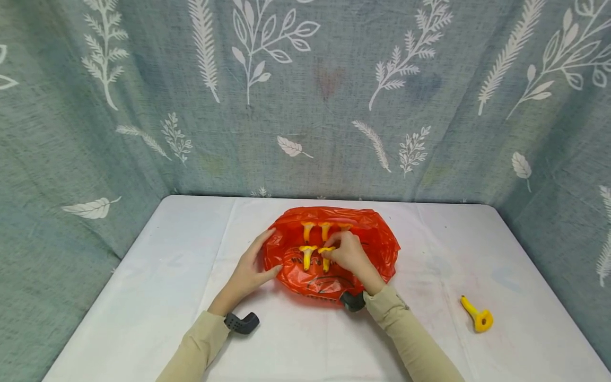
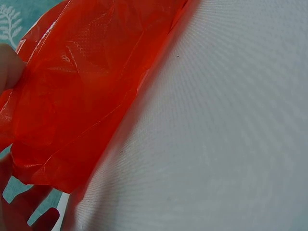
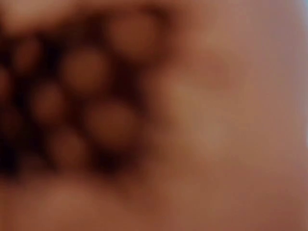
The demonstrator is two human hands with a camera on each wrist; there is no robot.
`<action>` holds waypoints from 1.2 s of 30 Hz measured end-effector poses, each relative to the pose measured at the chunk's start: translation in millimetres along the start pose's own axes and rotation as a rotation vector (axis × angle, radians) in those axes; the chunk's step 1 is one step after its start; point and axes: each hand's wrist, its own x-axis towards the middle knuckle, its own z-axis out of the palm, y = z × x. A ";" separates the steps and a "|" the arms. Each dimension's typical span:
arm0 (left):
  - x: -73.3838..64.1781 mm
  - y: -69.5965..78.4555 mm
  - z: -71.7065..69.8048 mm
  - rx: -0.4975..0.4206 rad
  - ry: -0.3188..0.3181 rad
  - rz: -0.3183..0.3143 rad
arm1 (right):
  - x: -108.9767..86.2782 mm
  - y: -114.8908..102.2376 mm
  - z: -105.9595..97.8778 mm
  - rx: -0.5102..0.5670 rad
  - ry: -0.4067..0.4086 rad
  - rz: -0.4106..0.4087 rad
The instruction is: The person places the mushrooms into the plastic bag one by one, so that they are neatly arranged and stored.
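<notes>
A red plastic bag (image 1: 334, 284) lies spread open on the table, its rim raised around several yellow toy-like chanterelle mushrooms. Three stand in a back row, one of them a mushroom (image 1: 308, 231) at the left. In the front row are a left mushroom (image 1: 307, 257) and a right mushroom (image 1: 326, 264). My right hand (image 1: 350, 255) pinches the cap of that front right one inside the bag. Against the bag's left side rests my left hand (image 1: 249, 268), thumb and fingers spread along the rim. The right wrist view is only a blur of skin.
Another yellow chanterelle (image 1: 477, 315) lies on its side at the right of the white-covered table (image 1: 153, 276). A grey-green curtain (image 1: 305, 127) with white leaf prints hangs behind the table and at both sides.
</notes>
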 end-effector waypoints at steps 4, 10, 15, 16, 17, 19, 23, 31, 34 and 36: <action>0.1 -0.7 0.1 0.000 0.002 0.005 | -0.1 0.2 -0.1 0.003 -0.007 -0.010; -1.0 -19.3 3.9 -0.008 0.009 -0.008 | -1.8 -2.2 -1.6 0.003 -0.011 -0.021; -1.8 -26.6 3.8 -0.012 0.005 -0.024 | -3.8 -6.6 -4.1 -0.004 -0.012 -0.025; -1.7 -21.4 2.7 -0.013 0.003 -0.030 | -4.2 -7.5 -4.7 -0.004 -0.010 -0.025; -1.6 -15.4 1.7 -0.012 0.001 -0.035 | -4.7 -8.3 -5.4 -0.009 -0.008 -0.030; -1.2 -4.4 0.2 -0.008 0.001 -0.042 | -5.4 -10.1 -6.7 -0.012 -0.011 -0.033; -1.1 -17.0 3.2 -0.004 0.014 -0.023 | -8.0 -13.9 -9.7 -0.014 -0.020 -0.037; -1.9 -40.7 5.8 -0.018 0.014 -0.022 | -16.8 -21.5 -17.2 -0.025 0.000 -0.073; -2.0 -40.1 5.6 -0.027 0.013 -0.023 | -21.1 -24.9 -20.6 -0.025 -0.004 -0.089; -1.6 -40.0 5.7 -0.028 0.014 -0.020 | -24.0 -27.4 -23.3 -0.031 -0.007 -0.094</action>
